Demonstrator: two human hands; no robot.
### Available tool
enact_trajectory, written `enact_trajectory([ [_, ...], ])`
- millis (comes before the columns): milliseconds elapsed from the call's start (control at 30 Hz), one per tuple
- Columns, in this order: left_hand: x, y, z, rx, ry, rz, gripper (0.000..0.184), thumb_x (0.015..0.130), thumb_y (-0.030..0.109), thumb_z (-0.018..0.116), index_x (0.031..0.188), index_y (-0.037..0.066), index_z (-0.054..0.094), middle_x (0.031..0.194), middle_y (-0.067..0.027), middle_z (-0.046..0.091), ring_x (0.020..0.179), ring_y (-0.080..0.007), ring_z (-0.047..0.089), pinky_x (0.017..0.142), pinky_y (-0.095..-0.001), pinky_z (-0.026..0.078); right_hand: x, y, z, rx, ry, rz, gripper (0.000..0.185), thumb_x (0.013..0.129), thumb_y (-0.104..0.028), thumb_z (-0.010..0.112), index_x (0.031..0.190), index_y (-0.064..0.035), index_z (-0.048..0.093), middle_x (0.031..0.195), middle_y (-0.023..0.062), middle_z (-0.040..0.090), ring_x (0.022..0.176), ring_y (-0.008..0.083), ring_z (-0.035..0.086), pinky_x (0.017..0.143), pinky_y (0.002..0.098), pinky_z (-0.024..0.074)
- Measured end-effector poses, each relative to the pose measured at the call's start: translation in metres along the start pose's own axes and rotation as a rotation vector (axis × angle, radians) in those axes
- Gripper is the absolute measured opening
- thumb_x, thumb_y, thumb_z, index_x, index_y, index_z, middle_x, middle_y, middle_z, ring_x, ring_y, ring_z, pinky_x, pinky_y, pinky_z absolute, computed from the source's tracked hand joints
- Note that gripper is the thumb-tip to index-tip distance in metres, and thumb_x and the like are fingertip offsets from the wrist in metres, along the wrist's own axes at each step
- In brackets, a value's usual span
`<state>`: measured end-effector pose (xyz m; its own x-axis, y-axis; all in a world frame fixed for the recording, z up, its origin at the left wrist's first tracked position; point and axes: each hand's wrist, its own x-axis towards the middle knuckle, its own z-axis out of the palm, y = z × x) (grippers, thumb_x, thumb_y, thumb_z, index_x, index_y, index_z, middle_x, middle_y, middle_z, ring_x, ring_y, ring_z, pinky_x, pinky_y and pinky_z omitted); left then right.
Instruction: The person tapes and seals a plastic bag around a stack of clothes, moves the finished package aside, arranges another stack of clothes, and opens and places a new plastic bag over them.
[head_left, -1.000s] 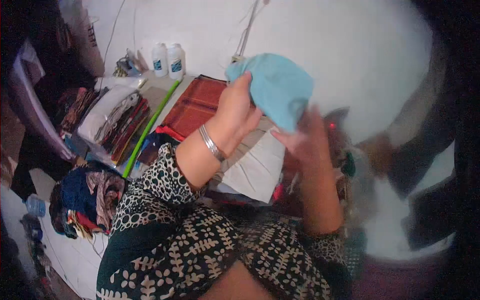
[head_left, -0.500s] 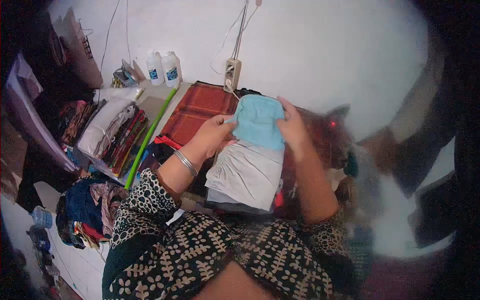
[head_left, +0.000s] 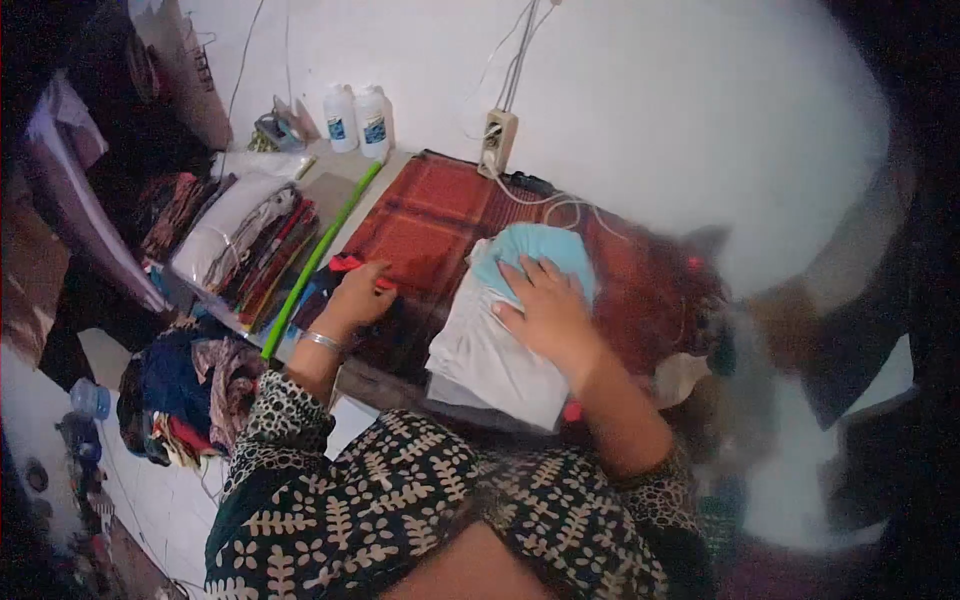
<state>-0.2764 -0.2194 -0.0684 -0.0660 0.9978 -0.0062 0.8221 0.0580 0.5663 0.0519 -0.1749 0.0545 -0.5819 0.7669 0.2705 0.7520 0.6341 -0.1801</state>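
My right hand (head_left: 548, 312) lies with its fingers spread on a folded light-blue cloth (head_left: 560, 245). The blue piece rests over the upper part of a white gathered garment (head_left: 495, 345), with a grey layer at its lower edge. My left hand (head_left: 358, 302) is to the left of this bundle, fingers bent around a dark cloth with red parts (head_left: 345, 263). Red shows between its thumb and fingers; the rest of that cloth is partly hidden by the hand.
A red-brown checked cloth (head_left: 420, 215) covers the table. A green stick (head_left: 325, 255), stacked packed fabrics (head_left: 235, 235) and two white bottles (head_left: 372, 120) are to the left. A power socket (head_left: 496, 145) with cables hangs on the wall. A clothes heap (head_left: 195, 390) sits lower left.
The light-blue cloth went from being held in both hands to lying on the white garment. My left hand moved left to the red-and-dark cloth; my right hand flattened on the blue cloth.
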Motion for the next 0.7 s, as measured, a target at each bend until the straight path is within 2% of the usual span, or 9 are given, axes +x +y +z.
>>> enact_trajectory([
  [33,-0.010,-0.022,0.008,0.343,0.028,0.044,0.064,0.080,0.032,0.067,0.135,0.012,0.042,0.136,-0.0147,0.047,0.124,-0.0327,0.045,0.102,-0.0434,0.039,-0.004,-0.005,0.011,-0.017,-0.163,0.016,0.059,0.084,-0.044,0.055,0.136,-0.0177,0.045,0.141,0.0177,0.040,0.132,0.0353,0.034,0.106,0.0558,0.0260],
  [133,-0.050,-0.011,0.017,0.487,-0.099,-0.173,0.074,0.077,0.036,0.068,0.140,0.018,0.036,0.146,-0.0119,0.034,0.133,-0.0364,0.032,0.107,-0.0469,0.031,-0.003,0.009,0.020,0.035,-0.130,0.024,0.060,0.085,-0.048,0.052,0.137,-0.0189,0.044,0.141,0.0158,0.040,0.133,0.0351,0.034,0.107,0.0553,0.0234],
  [167,-0.057,-0.008,0.014,0.455,-0.086,-0.132,0.079,0.076,0.036,0.068,0.143,0.017,0.029,0.146,-0.0144,0.032,0.133,-0.0387,0.031,0.108,-0.0458,0.031,-0.006,0.011,0.017,0.074,-0.125,0.018,0.061,0.085,-0.048,0.053,0.137,-0.0191,0.043,0.141,0.0160,0.041,0.132,0.0345,0.034,0.107,0.0549,0.0231],
  [267,-0.051,-0.034,0.024,0.379,-0.039,-0.008,0.080,0.076,0.034,0.069,0.142,0.012,0.030,0.146,-0.0180,0.031,0.132,-0.0398,0.032,0.109,-0.0439,0.031,-0.008,0.011,0.011,0.066,-0.122,0.024,0.061,0.084,-0.048,0.053,0.137,-0.0193,0.044,0.141,0.0150,0.041,0.132,0.0332,0.034,0.107,0.0547,0.0235],
  [400,-0.049,-0.038,0.013,0.253,-0.087,-0.001,0.078,0.075,0.028,0.068,0.141,0.008,0.031,0.146,-0.0207,0.030,0.131,-0.0409,0.034,0.108,-0.0425,0.031,-0.007,0.014,0.014,0.056,-0.139,0.017,0.062,0.083,-0.049,0.054,0.137,-0.0196,0.044,0.141,0.0140,0.041,0.132,0.0323,0.035,0.107,0.0545,0.0234],
  [467,-0.052,-0.041,0.008,0.238,-0.098,0.130,0.075,0.075,0.021,0.065,0.141,0.007,0.031,0.146,-0.0213,0.030,0.131,-0.0403,0.034,0.108,-0.0424,0.031,-0.008,0.016,0.012,0.106,-0.122,0.031,0.062,0.083,-0.049,0.055,0.136,-0.0195,0.046,0.140,0.0135,0.042,0.132,0.0321,0.036,0.107,0.0537,0.0236],
  [600,-0.058,-0.060,0.005,0.270,-0.083,0.198,0.065,0.074,0.017,0.063,0.135,0.005,0.041,0.142,-0.0198,0.038,0.129,-0.0353,0.039,0.107,-0.0403,0.034,-0.008,0.025,0.017,0.148,-0.094,0.018,0.061,0.082,-0.049,0.056,0.135,-0.0192,0.047,0.139,0.0135,0.044,0.131,0.0324,0.036,0.107,0.0529,0.0239],
  [667,-0.051,-0.077,0.011,0.082,-0.006,0.122,0.051,0.076,0.017,0.062,0.125,0.006,0.053,0.128,-0.0187,0.053,0.119,-0.0330,0.051,0.101,-0.0396,0.040,-0.007,0.025,0.018,0.160,-0.084,0.015,0.061,0.081,-0.048,0.058,0.134,-0.0191,0.048,0.139,0.0135,0.044,0.131,0.0324,0.037,0.107,0.0525,0.0243],
  [700,-0.051,-0.063,0.003,0.081,-0.006,0.124,0.051,0.076,0.017,0.062,0.125,0.006,0.053,0.128,-0.0187,0.053,0.119,-0.0330,0.051,0.101,-0.0396,0.040,-0.007,0.026,0.018,0.159,-0.084,0.016,0.061,0.081,-0.048,0.058,0.134,-0.0191,0.048,0.139,0.0135,0.044,0.131,0.0324,0.037,0.107,0.0525,0.0243],
])
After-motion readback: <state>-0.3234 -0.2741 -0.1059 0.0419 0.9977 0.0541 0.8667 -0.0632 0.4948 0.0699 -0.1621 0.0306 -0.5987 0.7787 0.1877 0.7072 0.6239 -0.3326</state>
